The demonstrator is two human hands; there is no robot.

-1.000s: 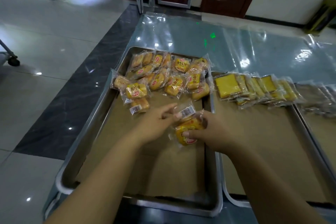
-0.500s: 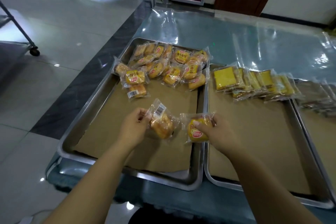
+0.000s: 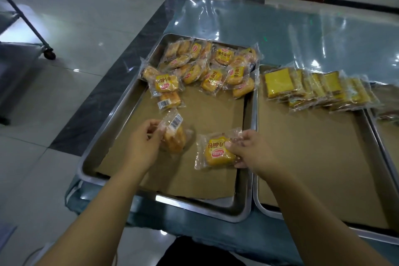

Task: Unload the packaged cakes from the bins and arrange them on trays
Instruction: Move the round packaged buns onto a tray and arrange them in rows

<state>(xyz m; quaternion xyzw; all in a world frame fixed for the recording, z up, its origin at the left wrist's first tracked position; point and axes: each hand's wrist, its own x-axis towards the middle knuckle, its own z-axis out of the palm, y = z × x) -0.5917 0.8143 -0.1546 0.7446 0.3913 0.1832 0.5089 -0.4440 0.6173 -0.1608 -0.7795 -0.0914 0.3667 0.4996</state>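
Now separated, no more joined as a second ago: the left hand (image 3: 143, 142) and the right hand (image 3: 248, 149), each with one pack of its own. In the left hand, pinched at the wrapper edge between thumb and curled fingers: a barcode-side-up cake pack (image 3: 174, 136), tilted, its low end near or on the brown paper liner (image 3: 216, 112); contact not possible to tell. In the right hand, gripped at its right side by thumb and fingers: a label-up cake pack (image 3: 216, 153), almost flat on the liner, lower than half a second ago. Both inside the left tray (image 3: 108, 134), in its near half, with bare paper between the hands.

Judging from this: a pair taken apart and being set down side by side, probably the start of a new row nearer than the old ones.

Just beyond the left hand, a single pack (image 3: 169, 100) with barcode up. Farther, beyond both hands, a loose heap (image 3: 207, 67) of the same packs at the far end of the tray, one of them across the left rim. To the right of the right hand, a second tray (image 3: 269, 214), with a row of flat yellow cake slices (image 3: 313, 86) well beyond that hand. Beyond everything, clear plastic film (image 3: 280, 28), spread flat and shiny.
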